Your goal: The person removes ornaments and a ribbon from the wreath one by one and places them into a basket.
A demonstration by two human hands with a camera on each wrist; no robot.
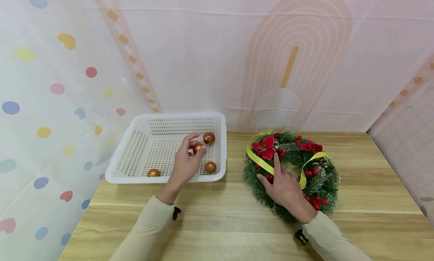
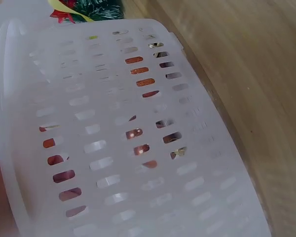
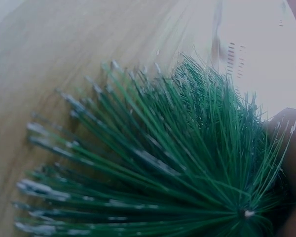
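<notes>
Over the right side of the white basket [image 1: 222,149], my left hand [image 1: 187,159] pinches a copper-coloured Christmas bauble [image 1: 197,148] between thumb and fingers. Three more baubles lie on the basket floor: a shiny one [image 1: 208,137] beyond the fingertips, a glittery one [image 1: 210,167] nearer me, and another [image 1: 153,172] at the front left. My right hand [image 1: 286,187] rests on a green Christmas wreath [image 1: 252,174], index finger and thumb stretched out. The index fingertip is right at a red poinsettia [image 1: 265,148], beside a yellow ribbon [image 1: 259,160]. Green needles [image 3: 187,163] fill the right wrist view.
The wreath also carries a second red flower [image 1: 310,146], red berries [image 1: 317,202] and pine cones [image 1: 322,162]. Both wreath and basket stand on a wooden table [image 1: 217,223], with a patterned cloth [image 1: 190,57] behind. In the left wrist view the slotted basket wall [image 2: 197,116] blocks most of the scene.
</notes>
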